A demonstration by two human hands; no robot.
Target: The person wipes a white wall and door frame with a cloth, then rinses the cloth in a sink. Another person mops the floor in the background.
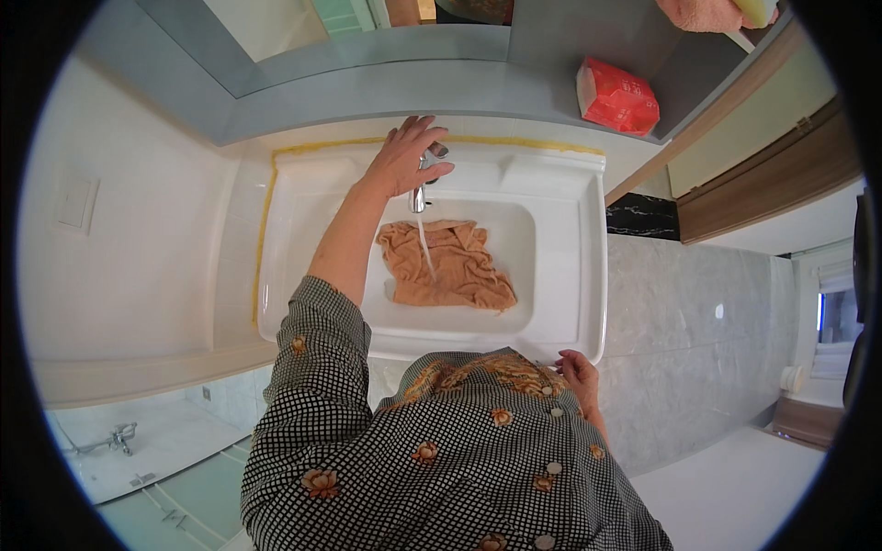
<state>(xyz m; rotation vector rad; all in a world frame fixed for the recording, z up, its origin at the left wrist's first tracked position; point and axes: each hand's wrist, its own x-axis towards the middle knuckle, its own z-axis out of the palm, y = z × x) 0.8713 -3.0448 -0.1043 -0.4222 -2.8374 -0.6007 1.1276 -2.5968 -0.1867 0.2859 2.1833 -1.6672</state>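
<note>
My left hand reaches over the back of a white washbasin, its thumb and fingers spread around the chrome tap. Part of the tap shows between thumb and fingers; whether they touch it is hard to see. A thin stream of water runs from the spout onto an orange-brown cloth, probably a towel. Wet and crumpled, the cloth lies spread in the bowl. My right hand is low at the basin's front right corner, fingers bent, with nothing visible in it. Its inner side is partly hidden.
A grey shelf runs behind the basin below a mirror. On it lies a red packet bearing writing. Pink cloth shows at the top right. Right of the basin are a wooden door edge and grey tiled floor.
</note>
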